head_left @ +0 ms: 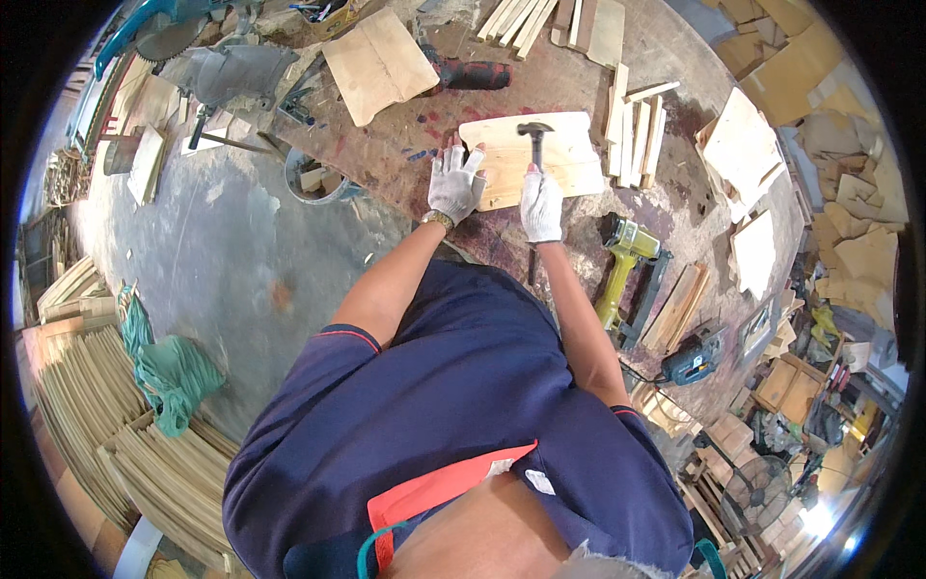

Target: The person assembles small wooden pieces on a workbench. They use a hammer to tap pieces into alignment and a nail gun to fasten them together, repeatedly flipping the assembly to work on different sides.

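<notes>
A pale wooden board (574, 169) with shaped ends lies on the stained worktable (386, 145) in front of me. My left hand (455, 183), in a white glove with bare fingertips, rests with spread fingers on the board's left edge. In my right hand (542, 206), gloved the same way, is a claw hammer (536, 133). Its dark head is over the board, and the handle runs down through my closed fingers. Whether the head touches the wood, I cannot tell.
Another shaped board (379, 66) lies beside a red-and-black power tool (473, 75). Wooden strips (637, 135) sit to the right. A yellow-green nail gun (622, 270) and a blue jigsaw (694, 357) are near my right arm. At far left stands a miter saw (227, 72), near a bucket (313, 183).
</notes>
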`<state>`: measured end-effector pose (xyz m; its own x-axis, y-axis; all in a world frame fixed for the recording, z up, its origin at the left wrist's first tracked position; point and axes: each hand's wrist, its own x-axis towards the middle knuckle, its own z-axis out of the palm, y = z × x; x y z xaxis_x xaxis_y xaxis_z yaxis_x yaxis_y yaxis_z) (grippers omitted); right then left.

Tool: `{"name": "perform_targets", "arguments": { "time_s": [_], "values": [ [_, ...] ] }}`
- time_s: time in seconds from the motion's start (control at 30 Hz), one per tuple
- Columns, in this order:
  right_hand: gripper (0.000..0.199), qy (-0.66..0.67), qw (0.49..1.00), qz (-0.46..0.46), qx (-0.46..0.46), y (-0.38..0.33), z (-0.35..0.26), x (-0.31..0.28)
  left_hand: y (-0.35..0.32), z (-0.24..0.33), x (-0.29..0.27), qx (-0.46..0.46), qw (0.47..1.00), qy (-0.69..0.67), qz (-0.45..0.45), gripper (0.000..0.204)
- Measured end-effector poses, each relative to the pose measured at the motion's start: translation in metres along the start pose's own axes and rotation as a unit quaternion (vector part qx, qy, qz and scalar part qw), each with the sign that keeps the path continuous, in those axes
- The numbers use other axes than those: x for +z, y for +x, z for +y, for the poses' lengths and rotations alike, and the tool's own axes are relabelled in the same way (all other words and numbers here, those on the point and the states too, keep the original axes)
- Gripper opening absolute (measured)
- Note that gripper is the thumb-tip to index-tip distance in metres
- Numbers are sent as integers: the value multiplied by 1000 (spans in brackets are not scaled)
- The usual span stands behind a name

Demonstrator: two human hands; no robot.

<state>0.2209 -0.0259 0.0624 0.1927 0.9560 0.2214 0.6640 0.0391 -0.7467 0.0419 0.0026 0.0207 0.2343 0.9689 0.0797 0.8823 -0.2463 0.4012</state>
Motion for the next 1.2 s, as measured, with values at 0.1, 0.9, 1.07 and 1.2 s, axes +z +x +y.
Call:
{"name": "perform_targets", "arguments": {
  "time_s": [0.1, 0.9, 1.07, 1.2],
  "values": [
    [39, -80, 987, -132, 35, -5, -3, 1, 3, 0, 1, -17, 999, 32, -10, 66],
    [38, 6, 976, 123, 180, 51, 43, -68, 3, 0, 3, 10, 999, 27, 43, 64],
    [37, -50, 985, 148, -68, 59, 59, -68, 3, -1, 3, 6, 1000, 20, 20, 62],
    [36, -89, 964, -5, 249, 49, 62, -71, 0, 0, 3, 2, 1000, 18, 16, 61]
  ]
}}
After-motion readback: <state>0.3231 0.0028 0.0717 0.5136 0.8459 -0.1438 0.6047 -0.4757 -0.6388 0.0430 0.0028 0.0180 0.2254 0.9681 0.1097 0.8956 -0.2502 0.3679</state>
